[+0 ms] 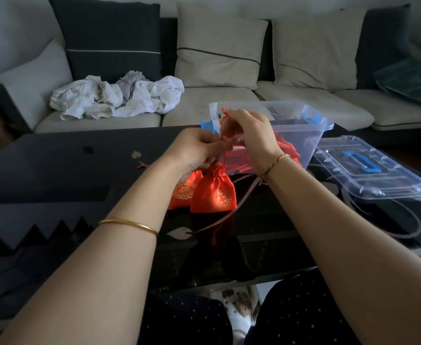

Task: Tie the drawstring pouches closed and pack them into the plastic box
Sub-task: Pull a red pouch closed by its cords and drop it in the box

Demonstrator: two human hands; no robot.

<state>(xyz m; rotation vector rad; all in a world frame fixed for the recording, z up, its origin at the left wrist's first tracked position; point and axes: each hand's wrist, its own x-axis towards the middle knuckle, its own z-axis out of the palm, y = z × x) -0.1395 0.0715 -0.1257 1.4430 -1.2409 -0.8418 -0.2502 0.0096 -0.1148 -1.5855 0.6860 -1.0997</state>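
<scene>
A red drawstring pouch (214, 192) with gold pattern hangs just above the dark table, its neck gathered. Its red drawstring (223, 138) runs up between my hands. My left hand (199, 149) pinches the cord just above the pouch's neck. My right hand (250, 135) pinches the cord's upper end, whose knotted tip sticks up near the box rim. A second red pouch (184, 191) lies on the table behind the first, partly hidden. The clear plastic box (301, 135) stands open just behind my hands, with several red pouches (287, 148) inside.
The box's clear lid (371, 168) with a blue handle lies on the table to the right. A loose red cord scrap (142, 166) lies left of my hands. Behind the dark glass table (55, 175) is a sofa with cushions and a heap of white cloth (117, 95).
</scene>
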